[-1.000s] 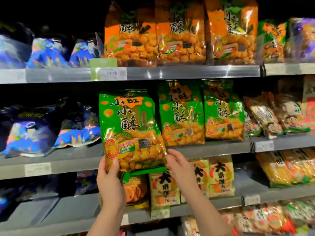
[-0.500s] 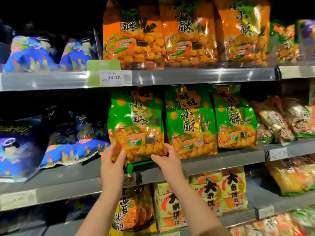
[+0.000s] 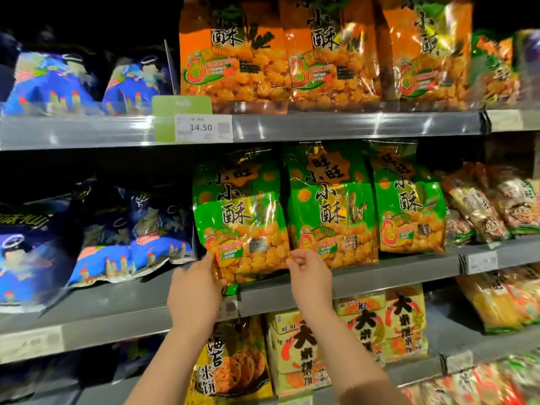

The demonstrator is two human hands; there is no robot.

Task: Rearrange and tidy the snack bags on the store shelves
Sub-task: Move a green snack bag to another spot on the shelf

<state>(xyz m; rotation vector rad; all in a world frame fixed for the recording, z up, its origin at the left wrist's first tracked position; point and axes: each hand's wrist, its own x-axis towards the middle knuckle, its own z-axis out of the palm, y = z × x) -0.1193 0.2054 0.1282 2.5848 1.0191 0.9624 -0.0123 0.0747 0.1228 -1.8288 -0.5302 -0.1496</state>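
Middle shelf (image 3: 394,271): a row of three green snack bags stands upright along its front edge, faces out, presumably so the labels read from the aisle.

Leftmost green bag (image 3: 242,217): at the left end of that row, touching the middle green bag (image 3: 330,211). Its bottom hangs just over the shelf's front lip. Judged not yet seated, which is why both hands are on it. Slumped blue bags (image 3: 131,247) lie just beside it on the left.

Left hand (image 3: 195,290): fingers curled round the bag's lower left corner and clamped on it.

Right hand (image 3: 309,273): fingertips together, pinching the bag's lower right edge where it meets the neighbour. A two-corner hold likely keeps the bag square while it is pushed back.
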